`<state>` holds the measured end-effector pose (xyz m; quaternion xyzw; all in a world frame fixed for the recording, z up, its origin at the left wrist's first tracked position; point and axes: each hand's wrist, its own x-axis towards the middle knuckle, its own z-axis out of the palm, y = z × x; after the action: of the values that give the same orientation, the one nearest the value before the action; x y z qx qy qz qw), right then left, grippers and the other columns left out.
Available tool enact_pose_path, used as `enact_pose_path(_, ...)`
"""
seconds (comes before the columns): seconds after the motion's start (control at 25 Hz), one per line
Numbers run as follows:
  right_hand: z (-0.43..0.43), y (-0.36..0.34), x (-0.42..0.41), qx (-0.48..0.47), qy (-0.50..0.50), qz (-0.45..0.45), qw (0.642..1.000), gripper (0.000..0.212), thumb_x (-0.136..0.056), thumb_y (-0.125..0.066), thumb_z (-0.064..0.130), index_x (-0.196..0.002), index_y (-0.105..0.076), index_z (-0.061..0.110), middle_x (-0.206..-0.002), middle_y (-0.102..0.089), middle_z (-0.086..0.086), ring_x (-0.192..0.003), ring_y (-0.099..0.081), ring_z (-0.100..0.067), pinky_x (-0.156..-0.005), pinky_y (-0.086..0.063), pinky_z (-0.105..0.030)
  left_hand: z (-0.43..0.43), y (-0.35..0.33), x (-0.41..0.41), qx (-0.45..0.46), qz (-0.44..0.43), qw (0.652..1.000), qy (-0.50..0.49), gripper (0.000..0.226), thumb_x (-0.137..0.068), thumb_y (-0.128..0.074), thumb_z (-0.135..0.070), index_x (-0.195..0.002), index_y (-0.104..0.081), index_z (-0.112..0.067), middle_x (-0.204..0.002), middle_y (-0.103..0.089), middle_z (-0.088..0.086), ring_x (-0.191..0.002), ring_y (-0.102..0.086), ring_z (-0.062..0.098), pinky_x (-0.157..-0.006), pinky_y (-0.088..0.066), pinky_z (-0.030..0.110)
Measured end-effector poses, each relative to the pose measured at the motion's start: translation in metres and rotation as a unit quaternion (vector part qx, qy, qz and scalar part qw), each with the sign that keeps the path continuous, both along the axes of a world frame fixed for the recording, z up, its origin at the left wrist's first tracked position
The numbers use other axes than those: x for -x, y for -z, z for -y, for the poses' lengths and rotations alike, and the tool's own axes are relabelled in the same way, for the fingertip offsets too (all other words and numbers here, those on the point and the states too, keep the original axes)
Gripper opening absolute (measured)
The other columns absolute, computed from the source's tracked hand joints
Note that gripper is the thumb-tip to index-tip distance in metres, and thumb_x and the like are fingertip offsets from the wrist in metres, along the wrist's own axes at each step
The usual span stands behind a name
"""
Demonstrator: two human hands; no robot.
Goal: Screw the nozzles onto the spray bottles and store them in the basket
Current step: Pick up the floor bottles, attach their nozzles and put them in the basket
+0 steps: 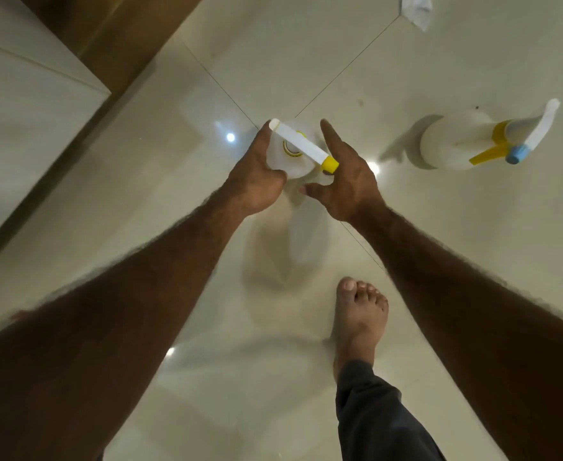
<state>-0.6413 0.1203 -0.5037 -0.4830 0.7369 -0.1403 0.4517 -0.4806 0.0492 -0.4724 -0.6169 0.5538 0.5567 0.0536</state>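
A translucent white spray bottle [290, 163] stands on the glossy tiled floor at the centre of the head view. A white nozzle [301, 144] with a yellow tip lies across its top. My left hand [257, 178] grips the bottle's left side. My right hand [346, 181] is right of the bottle with fingers spread, the forefinger pointing up and the thumb near the bottle's base. A second spray bottle [453, 143] stands at the right, with a white and yellow nozzle with a blue tip on top. No basket is in view.
My bare right foot [360, 314] and dark trouser leg stand on the floor [306, 61] just below the bottle. A wooden cabinet edge [107, 48] and a pale counter run along the left. A white crumpled item [416, 10] lies at the top right.
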Motion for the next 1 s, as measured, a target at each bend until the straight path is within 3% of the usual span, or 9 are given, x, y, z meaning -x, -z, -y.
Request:
enact_pose_path(0.08,0.0,0.008,-0.004,0.037,0.006,0.014,0.999,0.104,-0.077,-0.083,0.027,-0.162,-0.026,0.008,-0.141,-0.061,-0.019,-0.123,-0.062,-0.04,-0.098,-0.055,-0.05,-0.003,0.011,0.008,0.031,-0.007,0.998,0.063,0.055,-0.106,-0.043,0.005,-0.15,-0.04,-0.028,-0.127,-0.049,-0.013,-0.104,-0.056,0.0,-0.073,-0.043,-0.004)
enact_pose_path(0.16,-0.001,0.012,-0.007,0.057,0.033,0.024,0.998,0.103,-0.074,-0.082,0.03,-0.16,-0.031,0.008,-0.127,-0.066,-0.022,-0.109,-0.068,-0.042,-0.09,-0.057,-0.056,-0.007,0.011,0.01,0.033,-0.013,0.998,0.05,0.041,-0.111,-0.039,-0.004,-0.14,-0.047,-0.032,-0.126,-0.057,-0.006,-0.109,-0.064,0.009,-0.091,-0.053,0.011)
enact_pose_path(0.24,0.001,0.007,-0.009,0.061,0.04,0.027,0.997,0.102,-0.074,-0.084,0.029,-0.16,-0.032,0.009,-0.122,-0.067,-0.022,-0.108,-0.067,-0.043,-0.088,-0.057,-0.059,-0.009,0.009,0.0,0.06,-0.026,0.992,0.107,0.064,-0.105,-0.052,-0.009,-0.161,-0.026,-0.025,-0.153,-0.049,0.004,-0.14,-0.051,0.022,-0.118,-0.044,0.035)
enact_pose_path(0.36,0.002,-0.012,-0.012,0.073,0.04,0.02,0.996,0.103,-0.074,-0.084,0.035,-0.16,-0.033,0.011,-0.116,-0.066,-0.021,-0.101,-0.066,-0.042,-0.084,-0.058,-0.058,-0.009,-0.001,-0.009,0.03,-0.034,0.996,0.078,0.09,-0.099,-0.062,-0.006,-0.166,-0.006,-0.024,-0.169,-0.028,0.007,-0.155,-0.032,0.028,-0.126,-0.033,0.049)
enact_pose_path(0.6,0.007,-0.088,-0.036,0.072,0.034,-0.024,0.997,0.099,-0.081,-0.083,0.04,-0.162,-0.03,0.018,-0.109,-0.065,-0.016,-0.086,-0.069,-0.035,-0.079,-0.059,-0.049,-0.004,-0.068,-0.016,0.045,-0.037,0.997,0.046,0.087,-0.1,-0.058,-0.002,-0.165,-0.007,-0.029,-0.152,-0.034,0.012,-0.141,-0.042,0.025,-0.107,-0.033,0.021)
enact_pose_path(0.68,0.008,-0.118,-0.044,0.071,0.032,-0.036,0.996,0.098,-0.083,-0.083,0.037,-0.163,-0.029,0.021,-0.109,-0.064,-0.015,-0.086,-0.069,-0.033,-0.077,-0.06,-0.049,-0.002,-0.097,-0.023,0.047,-0.041,0.997,0.048,0.084,-0.101,-0.055,0.0,-0.165,-0.009,-0.027,-0.152,-0.032,0.012,-0.141,-0.042,0.024,-0.106,-0.032,0.018)
enact_pose_path(0.8,0.017,-0.169,-0.061,0.096,0.033,-0.058,0.993,0.094,-0.084,-0.07,0.055,-0.163,-0.03,0.022,-0.107,-0.063,-0.011,-0.08,-0.069,-0.029,-0.07,-0.061,-0.047,0.008,-0.146,-0.041,0.064,-0.07,0.995,0.031,0.079,-0.1,-0.049,-0.001,-0.166,-0.013,-0.024,-0.152,-0.033,0.011,-0.131,-0.044,0.017,-0.105,-0.035,0.016)
enact_pose_path(0.92,0.029,-0.223,-0.081,0.138,0.026,-0.083,0.987,0.088,-0.088,-0.052,0.062,-0.162,-0.031,0.021,-0.106,-0.059,-0.009,-0.071,-0.067,-0.026,-0.061,-0.06,-0.043,0.018,-0.199,-0.06,0.089,-0.118,0.989,-0.012,0.074,-0.095,-0.041,-0.016,-0.164,-0.018,-0.031,-0.146,-0.037,0.008,-0.116,-0.046,0.005,-0.11,-0.044,0.027)
enact_pose_path(1.0,0.04,-0.264,-0.098,0.162,0.017,-0.096,0.982,0.083,-0.092,-0.054,0.06,-0.162,-0.031,0.023,-0.108,-0.058,-0.008,-0.069,-0.066,-0.025,-0.058,-0.059,-0.041,0.024,-0.238,-0.075,0.113,-0.128,0.984,-0.043,0.068,-0.099,-0.041,-0.019,-0.163,-0.021,-0.032,-0.146,-0.039,0.008,-0.112,-0.045,-0.006,-0.106,-0.043,0.014)
